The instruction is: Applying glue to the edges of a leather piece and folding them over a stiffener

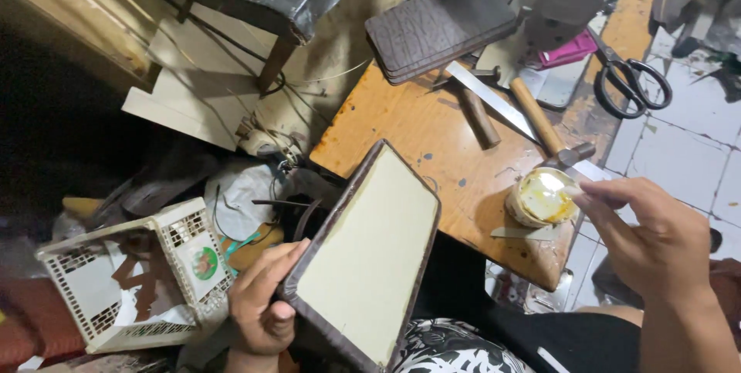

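Observation:
My left hand [264,305] grips the lower left edge of a flat rectangular piece [369,253] with a cream inner face and a dark brown textured border, held tilted over my lap. My right hand [647,236] is pinched on a small applicator whose tip reaches into an open round tin of yellowish glue [543,198]. The tin sits at the near corner of an orange wooden worktable [417,122].
On the table lie a stack of dark brown textured pieces [436,27], two wooden-handled hammers [540,122], a metal ruler [488,98] and black scissors [627,76]. A white plastic basket [135,284] stands lower left on the cluttered floor. White tiles are on the right.

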